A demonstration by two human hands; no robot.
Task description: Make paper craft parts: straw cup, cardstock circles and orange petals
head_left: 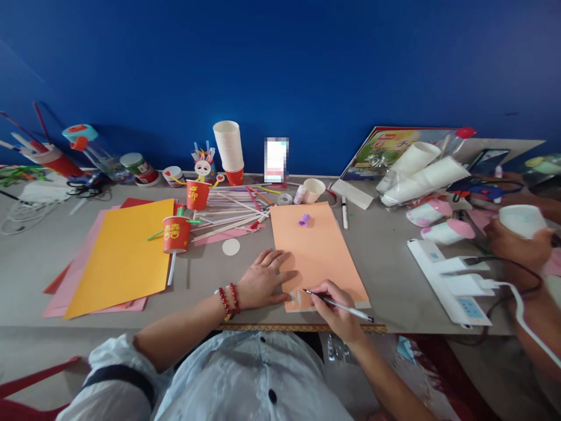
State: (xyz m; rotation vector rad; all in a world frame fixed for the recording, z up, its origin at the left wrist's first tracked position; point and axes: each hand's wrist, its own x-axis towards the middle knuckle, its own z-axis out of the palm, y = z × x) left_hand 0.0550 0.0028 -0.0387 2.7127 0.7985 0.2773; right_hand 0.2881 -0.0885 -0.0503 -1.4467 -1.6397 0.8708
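Note:
A salmon-orange paper sheet (pixel 318 251) lies on the grey table (pixel 385 263) in front of me. My left hand (pixel 263 279), with red bead bracelets at the wrist, lies flat and open on the sheet's lower left edge. My right hand (pixel 335 310) is closed on a thin pen (pixel 339 304) whose tip touches the sheet's near corner, beside small drawn shapes. A purple cap (pixel 304 219) rests near the sheet's far end.
Yellow, pink and red paper (pixel 123 257) lies at left with red paper cups (pixel 176 234), straws (pixel 232 213) and a white cup stack (pixel 228 146). At right another person's hand (pixel 519 245) holds a white cup (pixel 522 219) near a power strip (pixel 451 283) and more cups (pixel 421 169).

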